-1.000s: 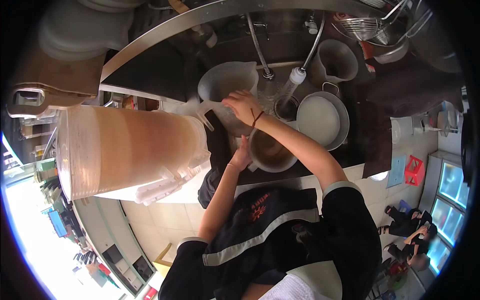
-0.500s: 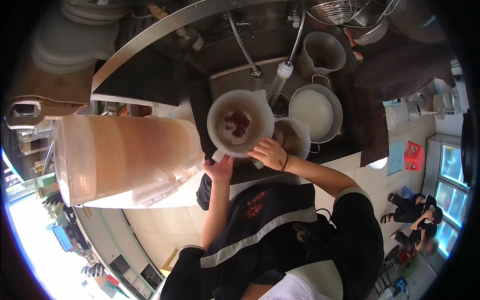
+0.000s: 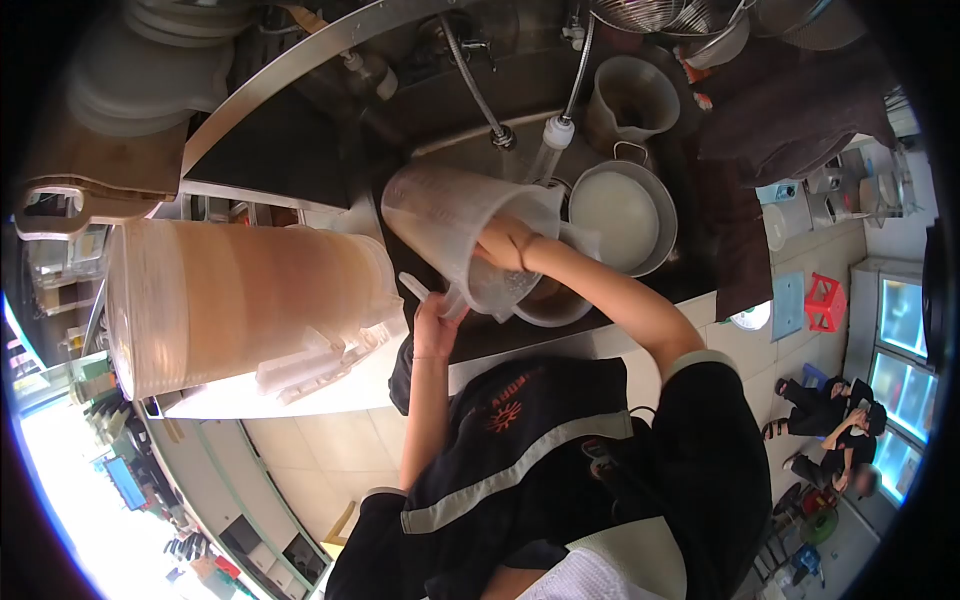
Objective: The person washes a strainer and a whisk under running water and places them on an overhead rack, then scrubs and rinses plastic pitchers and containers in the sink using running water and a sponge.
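A translucent measuring jug lies tilted over the sink, its mouth turned toward me and to the right. My left hand is closed around the jug's handle. Through the mouth goes my right hand, its fingers inside and hidden by the wall and the wrist; whether they hold something I cannot tell. Below the mouth stands a second jug with brownish contents, partly covered by my forearm. To the right, a metal pot holds cloudy whitish liquid.
A third jug stands behind the pot. Water runs from a white spray tap into the sink. A large orange-tinted plastic container is at the left. Strainers hang at the upper right. People sit at the far right.
The jug has gone from upright to tilted, its base swinging up and left. My right hand has moved from its rim to inside it. My left hand stays at the handle.
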### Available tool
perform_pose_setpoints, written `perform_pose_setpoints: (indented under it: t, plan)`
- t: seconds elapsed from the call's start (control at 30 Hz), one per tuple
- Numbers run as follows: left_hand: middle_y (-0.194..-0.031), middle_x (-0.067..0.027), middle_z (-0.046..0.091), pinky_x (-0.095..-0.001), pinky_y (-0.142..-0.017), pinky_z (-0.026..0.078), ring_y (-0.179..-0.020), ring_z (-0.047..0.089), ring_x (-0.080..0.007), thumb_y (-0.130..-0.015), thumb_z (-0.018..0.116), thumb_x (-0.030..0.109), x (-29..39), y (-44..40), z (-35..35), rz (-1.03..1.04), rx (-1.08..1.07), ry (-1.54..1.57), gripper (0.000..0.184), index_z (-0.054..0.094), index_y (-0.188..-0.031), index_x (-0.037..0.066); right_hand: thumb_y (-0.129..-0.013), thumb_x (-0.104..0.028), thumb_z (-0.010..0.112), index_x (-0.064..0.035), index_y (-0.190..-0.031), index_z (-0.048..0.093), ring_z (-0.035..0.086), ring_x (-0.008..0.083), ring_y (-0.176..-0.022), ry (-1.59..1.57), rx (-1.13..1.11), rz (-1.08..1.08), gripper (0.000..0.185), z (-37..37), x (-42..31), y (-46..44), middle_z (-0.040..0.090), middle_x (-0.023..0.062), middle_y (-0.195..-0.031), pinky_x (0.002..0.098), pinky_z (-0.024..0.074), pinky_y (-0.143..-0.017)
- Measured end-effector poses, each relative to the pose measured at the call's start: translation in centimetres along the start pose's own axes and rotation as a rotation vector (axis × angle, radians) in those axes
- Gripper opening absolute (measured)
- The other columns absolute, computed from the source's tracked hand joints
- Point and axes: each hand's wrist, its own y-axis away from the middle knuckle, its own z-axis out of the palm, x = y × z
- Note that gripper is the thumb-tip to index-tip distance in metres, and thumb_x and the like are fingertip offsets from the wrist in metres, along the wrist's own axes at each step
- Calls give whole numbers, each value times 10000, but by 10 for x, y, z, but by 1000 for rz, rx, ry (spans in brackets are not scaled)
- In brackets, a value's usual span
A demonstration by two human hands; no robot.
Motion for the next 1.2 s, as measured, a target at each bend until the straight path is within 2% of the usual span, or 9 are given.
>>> perform_pose_setpoints:
  t: [0.03,0.17,0.47,0.6,0.7,0.87,1.03,1.1,1.2]
  plan:
    - [-956,-140,525,-397,-695,508,-887,537,-274,-784,411,78,2,1,7,46,-5,-113,69,436,-837,41,-787,-257,465,-69,-1003,517,499,299,-894,4,224,-67,291,2,2,-23,491,143,-1057,351,394,-799]
    - [-1003,-149,524,-389,-712,489,-905,533,-253,-775,466,94,-1,13,35,143,-132,-259,94,427,-861,91,-787,-224,450,-66,-1052,508,463,285,-988,121,87,-6,314,-48,-20,-64,460,154,-1113,339,375,-836]
    - [-1003,-104,512,-354,-813,423,-1058,443,-207,-760,438,-30,-13,-14,40,262,-209,-204,157,406,-854,92,-788,-194,445,-57,-1076,499,427,261,-1054,-300,226,89,324,34,-4,-7,434,153,-1160,342,361,-856]
    - [-1062,-150,517,-344,-830,404,-1016,474,-225,-735,454,-41,6,-16,41,210,-238,-70,178,421,-849,91,-788,-181,442,-54,-1087,495,410,251,-1083,-24,75,181,329,29,24,30,423,152,-1180,343,355,-865]
    - [-1099,-163,495,-343,-844,394,-1028,466,-222,-728,451,-49,-13,-16,52,242,-266,-39,189,423,-849,94,-786,-176,447,-52,-1080,498,417,252,-1074,38,159,164,323,22,34,26,433,151,-1164,342,354,-866]
    - [-1126,-159,474,-357,-881,357,-1072,430,-221,-716,443,-54,-23,-30,57,244,-258,-155,199,423,-840,100,-783,-169,456,-51,-1067,504,428,255,-1058,-248,354,84,311,28,8,-5,451,149,-1136,341,354,-866]
    - [-998,-128,514,-376,-834,400,-1046,448,-235,-705,436,-49,-23,-42,47,224,-178,-36,171,440,-807,88,-780,-162,464,-49,-1054,510,439,258,-1042,-495,361,38,300,27,-2,-5,468,146,-1108,339,353,-867]
    - [-990,-132,514,-376,-818,412,-1029,459,-236,-704,434,-45,-9,-40,47,186,-202,-9,161,444,-802,83,-779,-159,467,-48,-1049,513,443,259,-1036,-382,263,46,296,20,7,10,475,145,-1097,338,353,-867]
    - [-948,-130,519,-370,-817,417,-963,489,-236,-697,446,-18,-10,-23,51,146,-188,-21,126,453,-792,65,-777,-155,472,-47,-1042,516,450,261,-1026,188,134,-8,289,-4,43,14,485,144,-1080,337,353,-867]
